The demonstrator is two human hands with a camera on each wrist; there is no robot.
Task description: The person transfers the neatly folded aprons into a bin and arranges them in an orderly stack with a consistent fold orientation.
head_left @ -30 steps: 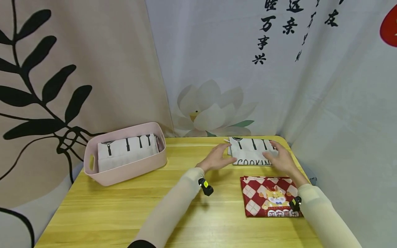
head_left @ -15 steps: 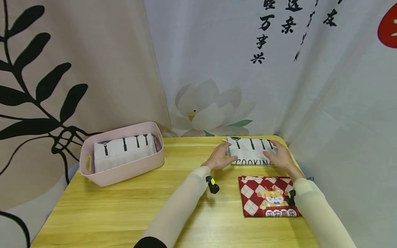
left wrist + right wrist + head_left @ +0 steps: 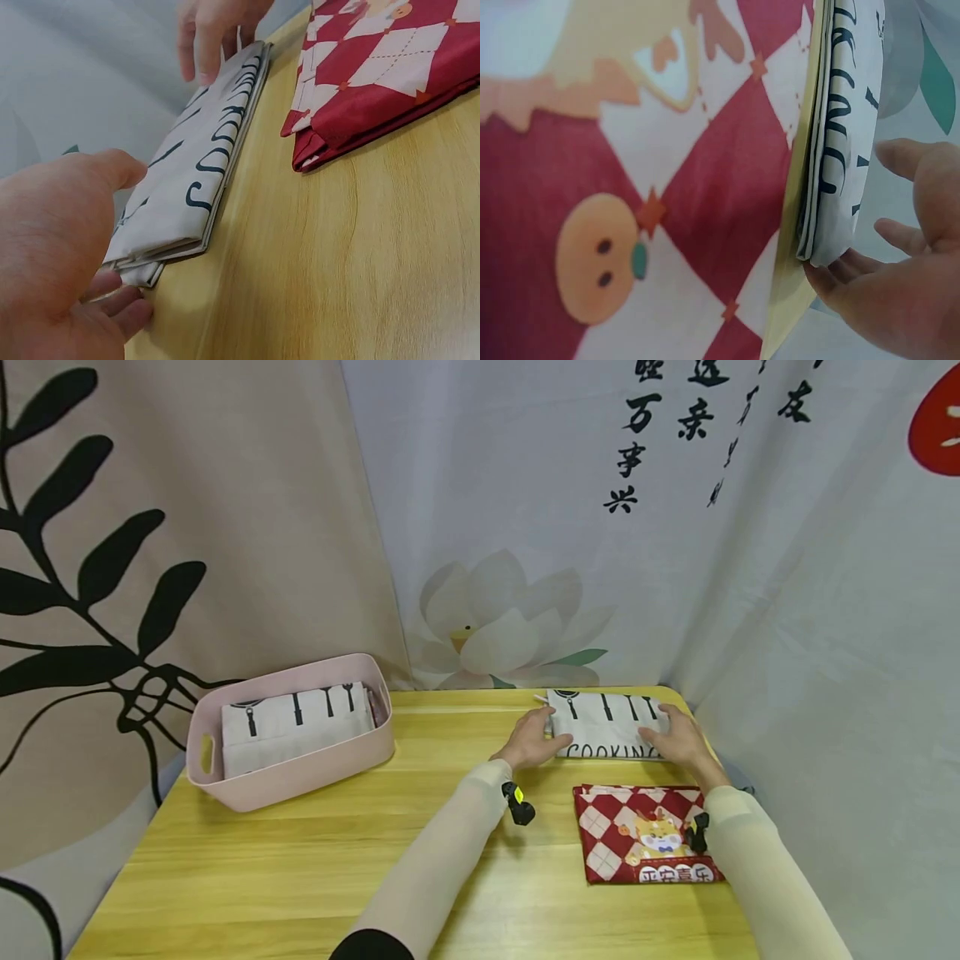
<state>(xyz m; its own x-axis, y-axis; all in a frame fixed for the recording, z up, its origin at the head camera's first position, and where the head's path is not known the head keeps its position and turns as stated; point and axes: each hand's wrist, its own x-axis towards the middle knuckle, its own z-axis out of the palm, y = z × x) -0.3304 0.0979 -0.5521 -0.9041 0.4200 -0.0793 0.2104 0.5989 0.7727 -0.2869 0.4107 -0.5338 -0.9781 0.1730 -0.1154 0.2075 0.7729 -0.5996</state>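
Note:
A folded white cloth [image 3: 606, 723], printed with black utensils and the lettering COOKING, lies at the table's back right. My left hand [image 3: 529, 742] is at its left end. In the left wrist view, that hand's thumb [image 3: 120, 166] hovers over the cloth while the fingers [image 3: 124, 307] are beside its edge. My right hand [image 3: 682, 745] is at the other end. The right wrist view has its fingers [image 3: 840, 271] against the cloth's end, with the thumb held apart. Nearer to me, a folded red-and-white checked cloth [image 3: 618, 835] with a cartoon animal lies partly beneath my right wrist.
A pink basket [image 3: 300, 781] stands at the left of the wooden table [image 3: 300, 877]. In it is another folded white cloth [image 3: 292, 739] with utensil prints. Printed curtains [image 3: 487, 510] hang right behind the table's back edge.
My left hand has shifted slightly toward the white cloth's left end. The right hand keeps its place at the right end. The whole head view has drifted a little.

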